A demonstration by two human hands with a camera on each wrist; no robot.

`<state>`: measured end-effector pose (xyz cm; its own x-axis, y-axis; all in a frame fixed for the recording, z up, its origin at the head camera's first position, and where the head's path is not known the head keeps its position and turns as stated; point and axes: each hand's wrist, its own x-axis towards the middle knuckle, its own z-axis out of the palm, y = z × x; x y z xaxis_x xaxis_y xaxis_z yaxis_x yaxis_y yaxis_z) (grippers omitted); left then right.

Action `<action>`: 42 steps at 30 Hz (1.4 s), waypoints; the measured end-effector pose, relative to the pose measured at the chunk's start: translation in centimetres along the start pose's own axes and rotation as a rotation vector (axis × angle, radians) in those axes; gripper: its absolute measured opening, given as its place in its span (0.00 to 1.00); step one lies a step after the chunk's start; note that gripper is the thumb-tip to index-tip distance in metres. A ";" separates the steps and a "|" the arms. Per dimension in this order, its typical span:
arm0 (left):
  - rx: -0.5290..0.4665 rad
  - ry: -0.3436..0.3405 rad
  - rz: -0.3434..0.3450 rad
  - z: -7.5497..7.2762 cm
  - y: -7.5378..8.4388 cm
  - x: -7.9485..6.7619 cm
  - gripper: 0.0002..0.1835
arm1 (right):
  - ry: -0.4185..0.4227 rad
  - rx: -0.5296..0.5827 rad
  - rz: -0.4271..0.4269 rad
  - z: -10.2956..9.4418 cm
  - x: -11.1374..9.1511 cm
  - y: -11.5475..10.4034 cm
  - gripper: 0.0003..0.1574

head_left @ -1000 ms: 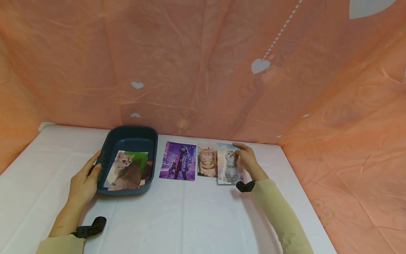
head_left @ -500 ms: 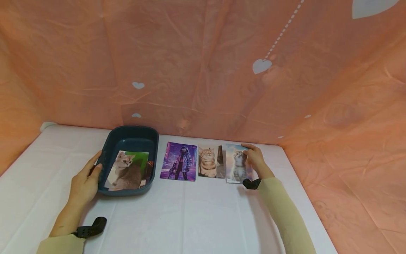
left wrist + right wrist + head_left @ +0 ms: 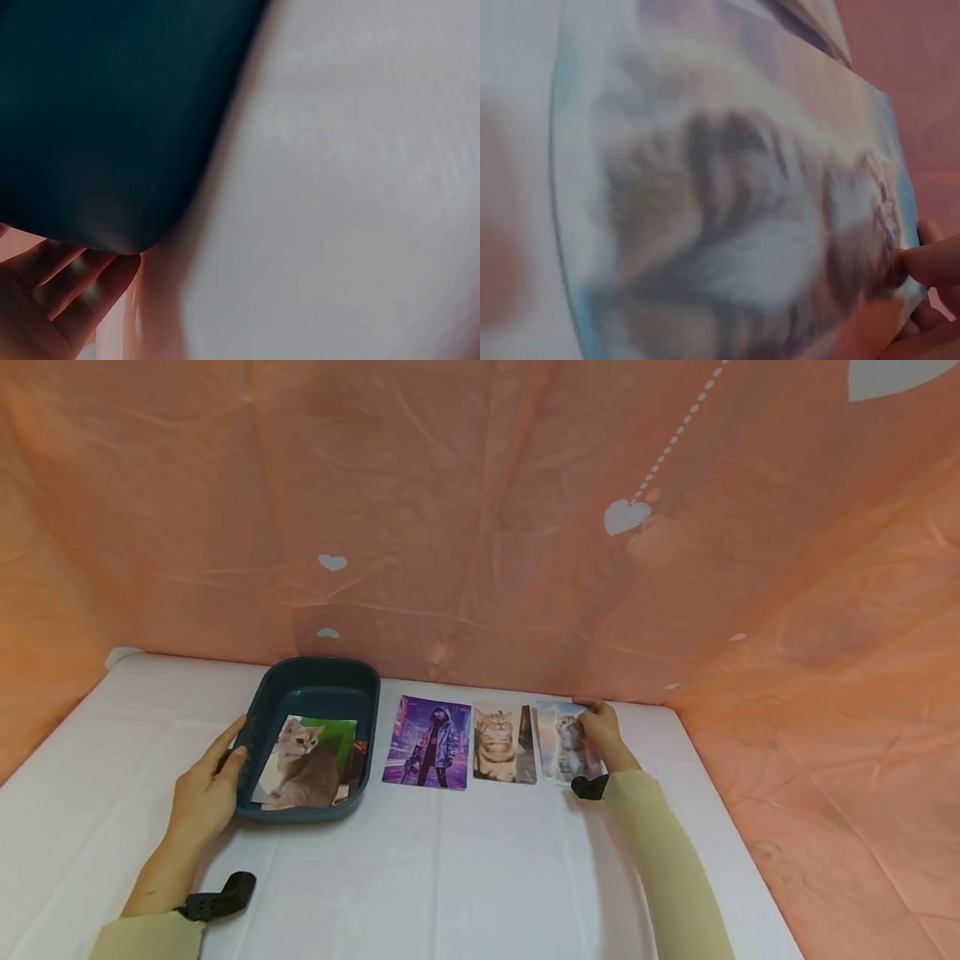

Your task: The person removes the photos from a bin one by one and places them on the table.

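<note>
My left hand (image 3: pixel 202 797) grips the left side of a dark blue plastic tray (image 3: pixel 321 670), thumb near its rim. In the left wrist view, fingers (image 3: pixel 97 296) touch the tray's outer wall (image 3: pixel 112 112). A photo card of a grey-brown cat (image 3: pixel 309 772) lies inside, over other cards. At the right of a row, my right hand (image 3: pixel 606 735) pinches the upper right edge of a kitten photo card (image 3: pixel 558 743). Close up in the right wrist view, that kitten card (image 3: pixel 765 225) has the thumb (image 3: pixel 934 262) on its face.
Left of the kitten card lies an orange cat card (image 3: pixel 495 743), with part of another picture (image 3: pixel 527 752) showing beside it. A purple card with a hooded figure (image 3: pixel 431 743) comes before the tray. An orange curtain (image 3: pixel 450 527) rises behind the white-covered table (image 3: pixel 465 868).
My right hand has moved the kitten card rightward, off the orange cat card, which now shows more along with the picture beside it. My left hand keeps its grip on the tray.
</note>
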<state>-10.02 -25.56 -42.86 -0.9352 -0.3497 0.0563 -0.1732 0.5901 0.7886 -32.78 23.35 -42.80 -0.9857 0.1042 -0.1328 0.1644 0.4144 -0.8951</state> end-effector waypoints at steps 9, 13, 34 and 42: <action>-0.008 -0.003 -0.001 0.1 -0.1 0.0 0.27 | -0.058 -0.073 0.002 0.1 -0.1 0.7 0.28; -0.009 -0.001 -0.004 0.1 0.0 -0.1 0.27 | -0.050 -0.095 0.001 -0.1 -0.1 0.9 0.28; -0.036 -0.013 -0.008 0.1 -0.1 -0.2 0.27 | 0.203 0.159 -0.048 0.1 -1.0 0.4 0.22; -0.011 -0.020 -0.004 0.0 -0.1 -0.1 0.27 | 0.223 0.359 -0.068 2.5 -2.6 -0.9 0.20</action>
<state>-9.95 -25.56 -42.98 -0.9404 -0.3376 0.0408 -0.1739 0.5806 0.7954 -30.47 20.47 -42.74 -0.9548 0.2971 -0.0080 0.0363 0.0899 -0.9953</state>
